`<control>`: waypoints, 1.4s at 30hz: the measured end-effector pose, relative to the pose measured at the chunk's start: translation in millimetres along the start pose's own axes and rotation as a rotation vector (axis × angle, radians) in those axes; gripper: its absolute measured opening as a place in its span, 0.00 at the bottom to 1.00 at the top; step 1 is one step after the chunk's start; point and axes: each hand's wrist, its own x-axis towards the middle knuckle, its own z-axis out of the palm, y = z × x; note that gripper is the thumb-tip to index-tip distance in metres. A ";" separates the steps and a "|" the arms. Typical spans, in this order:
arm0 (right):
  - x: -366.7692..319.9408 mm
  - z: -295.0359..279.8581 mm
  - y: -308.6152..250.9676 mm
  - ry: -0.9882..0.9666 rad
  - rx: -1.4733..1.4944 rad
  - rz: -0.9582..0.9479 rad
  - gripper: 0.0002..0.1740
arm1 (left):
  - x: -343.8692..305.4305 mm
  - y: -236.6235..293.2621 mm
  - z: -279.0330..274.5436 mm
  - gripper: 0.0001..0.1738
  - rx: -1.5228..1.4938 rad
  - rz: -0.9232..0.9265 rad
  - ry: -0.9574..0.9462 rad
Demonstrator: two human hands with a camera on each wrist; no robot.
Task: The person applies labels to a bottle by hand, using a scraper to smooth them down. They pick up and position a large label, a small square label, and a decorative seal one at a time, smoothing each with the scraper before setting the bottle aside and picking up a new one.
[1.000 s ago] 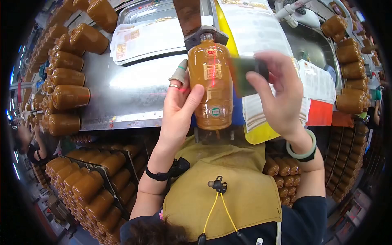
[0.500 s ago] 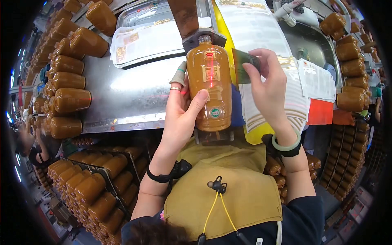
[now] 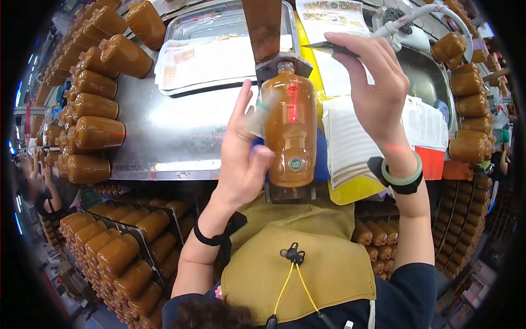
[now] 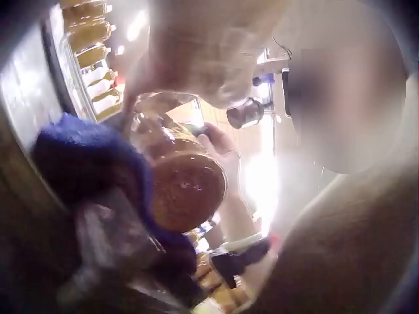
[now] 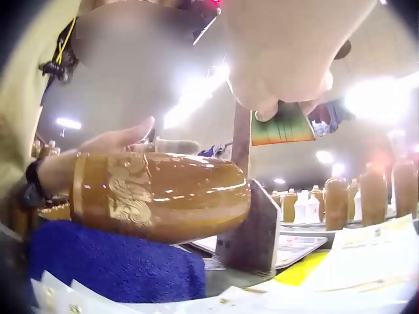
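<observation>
A glossy brown bottle [image 3: 289, 137] with gold characters and a green round seal lies on a blue cloth [image 5: 118, 265]. Its neck meets a metal bracket [image 5: 258, 229], and red laser light falls along its front. Beside its left side is my left hand [image 3: 239, 156], slightly blurred, its fingers extended and one wearing a pale finger cot. My right hand [image 3: 378, 90] pinches a thin, flat green scraper card [image 5: 285, 127] between thumb and fingers, raised to the right of the bottle. From the head view the card appears almost edge-on.
Sheets of white transfer paper [image 3: 353, 140] lie to the right over a yellow sheet [image 3: 356, 189]. A tray with gold-printed papers [image 3: 211, 63] stands at the back left. Brown bottles [image 3: 98, 131] line both sides, and more are stacked below the metal table [image 3: 181, 129].
The left hand has loosened from the bottle's side, its thumb drawn back. The right hand has lifted the card away, tilting it edge-on. The lower gold character now looks different, as the bottle seems turned.
</observation>
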 end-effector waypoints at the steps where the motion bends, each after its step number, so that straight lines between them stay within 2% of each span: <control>1: 0.7 -2.0 -0.5 -0.005 0.027 0.011 0.18 | 13.1 19.9 -7.3 0.37 0.168 -0.030 -0.130; 3: -1.7 -3.7 -4.8 -0.025 0.056 0.064 0.17 | 27.5 19.1 -9.1 0.39 0.422 0.058 -0.251; 5: -4.9 -5.8 -6.9 -0.033 0.110 0.205 0.17 | 36.3 9.0 -14.1 0.40 0.446 0.108 -0.246; 6: -6.1 -8.3 -6.1 -0.026 0.113 0.214 0.18 | 39.1 5.6 -16.6 0.42 0.468 0.156 -0.245; 9: -8.8 -15.6 -3.8 -0.025 0.118 0.272 0.17 | 44.1 1.2 -18.9 0.40 0.358 0.103 -0.223; 11: -6.8 -14.0 -5.1 -0.032 0.113 0.255 0.18 | 50.7 2.0 -17.8 0.37 0.404 0.124 -0.207; 13: -4.0 -8.0 -11.7 -0.066 0.136 0.230 0.19 | 58.0 0.5 -17.5 0.34 0.338 0.056 -0.221; 14: -3.5 -2.8 -6.7 -0.059 0.075 0.038 0.18 | 57.2 -1.8 -17.9 0.26 0.298 0.016 -0.183; 15: -9.2 1.0 -6.2 -0.109 0.063 -0.099 0.16 | 54.4 -4.9 -18.9 0.26 0.297 0.016 -0.181; 17: -22.8 9.2 -22.0 -0.192 0.082 -0.319 0.12 | 45.1 -13.5 -18.7 0.33 0.011 -0.100 0.000; 18: -36.1 8.0 -39.4 -0.247 0.231 -0.362 0.14 | 39.3 -17.5 -13.4 0.47 -0.103 -0.163 0.060; 19: -37.7 3.8 -58.0 -0.332 0.313 -0.425 0.14 | 36.7 -15.5 -12.0 0.47 -0.103 -0.167 0.061; 21: -25.8 -3.7 -77.4 -0.545 0.385 -0.345 0.16 | 28.3 -11.1 -11.0 0.51 -0.143 -0.244 0.184; 22: -20.3 4.6 -71.7 -0.492 0.239 -0.280 0.14 | 26.0 -11.0 -12.9 0.56 -0.134 -0.272 0.176; 23: -10.8 17.5 -55.5 -0.438 0.091 -0.216 0.13 | 27.0 -3.2 -12.8 0.66 -0.071 -0.374 0.186; 24: -1.0 28.4 -35.9 -0.351 0.109 -0.132 0.16 | 24.5 -1.0 -13.5 0.67 -0.080 -0.376 0.197; 25: 9.0 32.8 -15.6 -0.286 0.001 -0.160 0.14 | 22.0 0.9 -14.7 0.69 -0.087 -0.376 0.210; 27: 21.4 16.6 -11.5 -0.245 -0.167 -0.384 0.12 | 15.6 4.4 -17.9 0.69 -0.080 -0.379 0.228; 29: -13.5 24.2 -37.2 -0.207 0.039 -0.454 0.10 | 8.0 7.2 -19.4 0.70 -0.072 -0.387 0.245; 30: -31.7 21.2 -57.3 -0.227 0.199 -0.454 0.11 | 4.6 7.6 -18.9 0.70 -0.076 -0.405 0.253; 31: -26.9 -1.3 -65.6 -0.502 0.352 -0.521 0.15 | 1.6 7.7 -18.1 0.70 -0.081 -0.423 0.262; 33: -31.9 5.6 -61.4 -0.487 0.350 -0.279 0.14 | -8.3 8.0 -15.0 0.70 -0.096 -0.440 0.230; 35: -18.5 19.2 -26.2 -0.264 0.207 -0.096 0.13 | -19.1 9.3 -6.2 0.71 -0.120 -0.425 0.177; 36: -13.2 15.9 -12.5 -0.214 0.100 -0.120 0.12 | -21.8 18.1 -1.3 0.74 -0.122 -0.415 0.144; 37: -12.2 11.1 -3.9 -0.163 -0.005 -0.146 0.11 | -34.3 8.1 0.7 0.76 -0.146 -0.281 0.104; 38: -21.7 9.1 -4.5 -0.161 -0.007 -0.144 0.11 | -39.3 10.6 1.9 0.70 -0.070 -0.170 0.058; 39: -39.7 8.9 -9.4 -0.186 0.031 -0.257 0.11 | -39.2 17.4 4.0 0.66 0.007 -0.060 0.012; 40: -54.7 7.0 -18.0 -0.209 0.070 -0.369 0.11 | -39.5 24.8 7.5 0.65 0.115 -0.070 -0.011; 41: -65.5 -0.2 -33.1 -0.241 0.223 -0.401 0.13 | -39.0 29.8 12.2 0.67 0.223 -0.079 -0.033; 42: -63.6 -10.9 -46.0 -0.297 0.311 -0.361 0.13 | -47.9 15.4 20.9 0.65 0.241 -0.033 0.047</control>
